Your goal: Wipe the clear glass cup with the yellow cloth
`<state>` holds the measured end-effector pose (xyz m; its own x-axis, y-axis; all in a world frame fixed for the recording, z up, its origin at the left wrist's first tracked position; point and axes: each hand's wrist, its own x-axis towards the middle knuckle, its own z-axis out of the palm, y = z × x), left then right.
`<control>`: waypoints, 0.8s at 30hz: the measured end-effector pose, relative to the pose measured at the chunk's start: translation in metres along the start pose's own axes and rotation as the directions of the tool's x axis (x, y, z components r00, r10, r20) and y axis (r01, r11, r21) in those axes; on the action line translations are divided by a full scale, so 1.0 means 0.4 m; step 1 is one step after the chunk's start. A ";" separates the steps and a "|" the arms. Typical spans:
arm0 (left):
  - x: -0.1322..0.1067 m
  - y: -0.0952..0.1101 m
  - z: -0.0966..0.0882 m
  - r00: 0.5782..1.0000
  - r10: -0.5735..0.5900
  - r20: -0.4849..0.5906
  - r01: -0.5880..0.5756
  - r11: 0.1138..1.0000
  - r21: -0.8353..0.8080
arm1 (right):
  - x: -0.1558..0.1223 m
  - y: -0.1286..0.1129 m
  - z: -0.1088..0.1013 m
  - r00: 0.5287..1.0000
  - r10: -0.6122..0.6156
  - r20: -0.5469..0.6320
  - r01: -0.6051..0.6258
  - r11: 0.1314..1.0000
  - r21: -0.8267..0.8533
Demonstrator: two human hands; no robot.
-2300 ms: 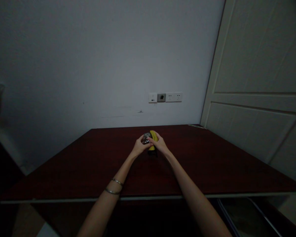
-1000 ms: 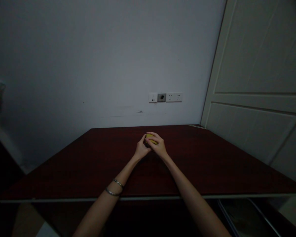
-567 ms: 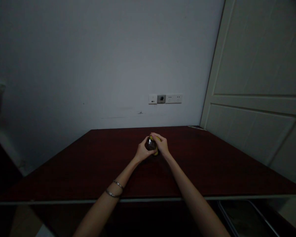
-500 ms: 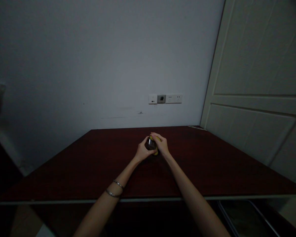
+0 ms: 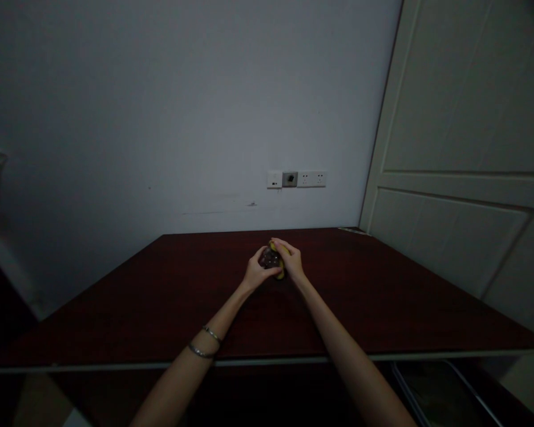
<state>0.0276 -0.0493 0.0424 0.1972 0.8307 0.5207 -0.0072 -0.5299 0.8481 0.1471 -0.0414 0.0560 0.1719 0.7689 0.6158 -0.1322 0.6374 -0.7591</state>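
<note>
Over the middle of the dark red table (image 5: 182,296), both hands are at a small clear, glass-like container (image 5: 270,258) with bright spots of reflection. My left hand (image 5: 255,271) curls around its left side, thumb below and fingers above. My right hand (image 5: 292,259) is closed over a yellow piece (image 5: 280,273) against the container's right side. The yellow shows under the right fingertips and below the left thumb; the right hand hides its middle, so I cannot tell whether it is a lid or a cloth.
A pale wall with a row of sockets (image 5: 305,179) stands behind the table. To the right is a white panelled door (image 5: 454,178). A metal-framed item (image 5: 445,391) sits below the table's front edge at the right.
The container looks slightly turned: a smooth bright streak has given way to several small bright spots. Both hands keep their hold in nearly the same place. The view has shifted slightly.
</note>
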 end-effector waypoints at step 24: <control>0.002 -0.010 -0.001 1.000 0.006 -0.017 -0.003 0.990 0.141 | -0.010 -0.009 0.005 0.999 -0.030 -0.038 0.027 0.996 -0.087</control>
<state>0.0275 -0.0466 0.0395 0.1806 0.8304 0.5271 0.1306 -0.5514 0.8239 0.1451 -0.0466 0.0566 0.2130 0.7469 0.6298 -0.0418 0.6510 -0.7579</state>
